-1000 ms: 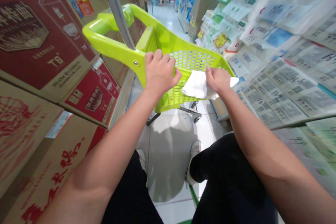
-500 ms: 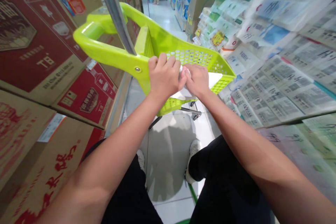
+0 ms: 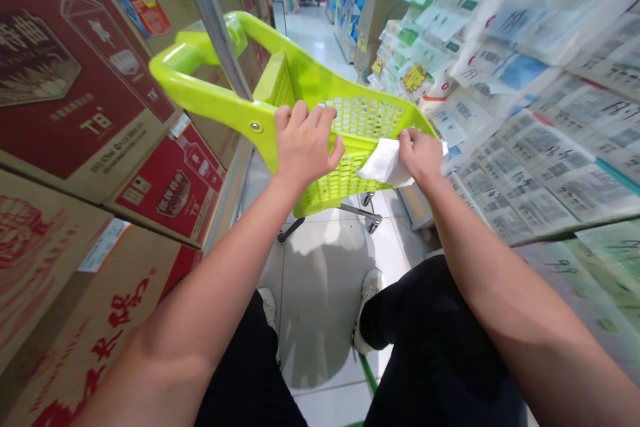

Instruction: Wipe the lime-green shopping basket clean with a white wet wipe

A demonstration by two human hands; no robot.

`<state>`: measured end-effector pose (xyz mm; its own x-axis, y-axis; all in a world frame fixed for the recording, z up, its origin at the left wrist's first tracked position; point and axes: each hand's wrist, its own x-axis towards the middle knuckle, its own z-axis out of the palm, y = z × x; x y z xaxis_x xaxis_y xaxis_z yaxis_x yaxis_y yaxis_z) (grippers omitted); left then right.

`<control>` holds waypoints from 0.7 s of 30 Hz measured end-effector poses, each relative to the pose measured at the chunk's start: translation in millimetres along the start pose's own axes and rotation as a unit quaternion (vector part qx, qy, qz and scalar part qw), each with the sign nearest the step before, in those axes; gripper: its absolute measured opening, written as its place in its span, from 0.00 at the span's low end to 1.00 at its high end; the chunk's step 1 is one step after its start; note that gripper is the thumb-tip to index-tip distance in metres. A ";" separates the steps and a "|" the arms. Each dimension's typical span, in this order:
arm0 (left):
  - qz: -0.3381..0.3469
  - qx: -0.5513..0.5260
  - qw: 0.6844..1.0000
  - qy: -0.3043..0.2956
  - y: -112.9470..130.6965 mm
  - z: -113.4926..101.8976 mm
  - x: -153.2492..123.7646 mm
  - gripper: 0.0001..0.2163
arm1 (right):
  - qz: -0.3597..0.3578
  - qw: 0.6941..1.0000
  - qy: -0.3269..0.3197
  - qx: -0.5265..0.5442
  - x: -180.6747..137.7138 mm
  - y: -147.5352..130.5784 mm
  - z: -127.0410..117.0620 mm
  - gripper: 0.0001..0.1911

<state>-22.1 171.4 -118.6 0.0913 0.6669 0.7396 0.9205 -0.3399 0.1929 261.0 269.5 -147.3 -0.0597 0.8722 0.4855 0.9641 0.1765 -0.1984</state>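
Observation:
A lime-green plastic shopping cart [image 3: 295, 73] stands in front of me, turned sideways, with its handle on the left and perforated basket walls. My left hand [image 3: 304, 143] hooks its fingers over the near rim, with the thumb apart on the outer side. Further right along the same rim, my right hand [image 3: 421, 155] is closed on a white tissue [image 3: 385, 163]. The tissue lies against the outside of the basket near its front corner and spreads out on both sides of the fingers. Part of it is hidden under that hand.
Stacked cardboard cartons [image 3: 55, 93] line the left side. On the right are shelves of packaged goods [image 3: 540, 140] with handwritten prices. A metal pole [image 3: 213, 20] rises by the cart handle. Tiled floor [image 3: 320, 320] lies below, with the cart's caster wheels [image 3: 373, 220] on it.
My right hand has moved right along the rim with the tissue, away from my left hand. Earlier the two hands were together over the tissue. My left hand stays on the rim.

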 end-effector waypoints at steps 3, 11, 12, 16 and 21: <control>0.008 0.019 1.000 0.013 2.9 4.5 -1.4 0.17 | -0.065 0.998 0.002 0.025 -12.5 -46.3 -2.3 0.33; 0.014 0.059 0.998 0.002 3.8 -0.9 -7.3 0.16 | -0.142 0.983 0.002 0.112 -25.7 -109.4 -3.6 0.34; 0.015 0.048 0.999 -0.007 2.0 -3.2 -7.7 0.17 | -0.122 0.987 -0.004 0.100 -21.9 -99.9 -3.2 0.34; 0.041 0.024 0.998 -0.044 -7.6 -12.9 -8.6 0.23 | -0.050 0.998 -0.010 0.044 -3.2 -42.5 -0.1 0.33; 0.099 0.031 0.990 -0.094 -11.6 -21.0 -12.2 0.23 | -0.008 1.000 -0.012 0.017 9.8 13.1 3.7 0.33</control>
<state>-41.9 153.3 -116.3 0.3354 0.7049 0.6251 0.8986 -0.4387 0.0125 272.1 282.0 -148.2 -0.0821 0.8800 0.4678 0.9537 0.2057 -0.2195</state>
